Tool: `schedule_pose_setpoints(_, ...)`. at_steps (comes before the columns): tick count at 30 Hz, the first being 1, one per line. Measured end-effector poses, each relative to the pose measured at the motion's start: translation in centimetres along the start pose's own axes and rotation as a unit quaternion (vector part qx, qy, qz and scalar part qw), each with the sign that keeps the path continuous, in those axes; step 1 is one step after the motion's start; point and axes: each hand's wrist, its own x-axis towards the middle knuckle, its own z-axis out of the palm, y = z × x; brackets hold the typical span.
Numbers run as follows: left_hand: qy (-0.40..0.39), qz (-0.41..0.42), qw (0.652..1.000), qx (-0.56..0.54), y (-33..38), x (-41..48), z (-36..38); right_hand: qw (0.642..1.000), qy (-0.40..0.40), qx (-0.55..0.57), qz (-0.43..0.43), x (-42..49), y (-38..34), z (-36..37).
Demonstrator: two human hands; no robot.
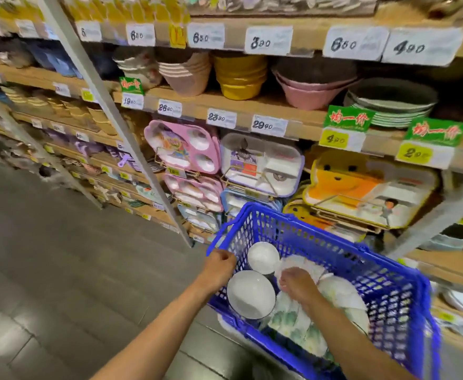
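Note:
A blue plastic shopping basket (383,286) hangs in front of me before the shelves. My left hand (220,266) grips its near left rim with curled fingers. Inside lie two white bowls, one smaller (263,257) and one larger (251,294), beside white plates with a green leaf pattern (301,325). My right hand (297,282) reaches down into the basket, its fingers curled on the edge of a plate (340,293). The picture is blurred, so the exact grip is hard to make out.
Wooden shelves (252,108) with price tags run along the right, holding stacked pink and yellow bowls (238,75), green plates (392,111) and children's divided trays (183,145). Grey metal uprights (131,133) lean across the shelves. A grey tiled aisle floor (60,256) stretches to the left.

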Motion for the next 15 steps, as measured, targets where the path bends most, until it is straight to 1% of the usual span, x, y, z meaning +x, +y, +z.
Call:
schedule_pose_setpoints(2,-0.023,-0.011,0.999,0.033,-0.3,2.1,0.8,1.000,0.022,-0.010,0.017,0.7,0.4,0.9)
schedule_pose_setpoints(5,-0.066,-0.030,0.994,0.084,-1.5,5.0,2.0,0.998,0.044,0.006,0.050,1.7,0.7,2.4)
schedule_pose_setpoints(7,-0.094,-0.029,0.989,0.106,-2.8,7.0,3.2,0.996,0.056,0.003,0.075,2.5,0.8,3.4)
schedule_pose_setpoints(9,-0.130,-0.025,0.974,0.184,-4.1,8.4,4.2,0.993,0.076,-0.022,0.089,3.2,0.8,4.4)
schedule_pose_setpoints(11,-0.158,-0.060,0.954,0.248,-5.6,9.4,5.0,0.990,0.101,-0.043,0.093,4.0,0.6,5.2)
schedule_pose_setpoints(13,-0.183,-0.092,0.947,0.246,-7.2,10.4,5.8,0.988,0.109,-0.067,0.088,5.0,0.5,6.1)
schedule_pose_setpoints(15,-0.191,-0.137,0.944,0.231,-8.3,10.9,6.4,0.985,0.097,-0.121,0.081,6.3,0.7,7.0)
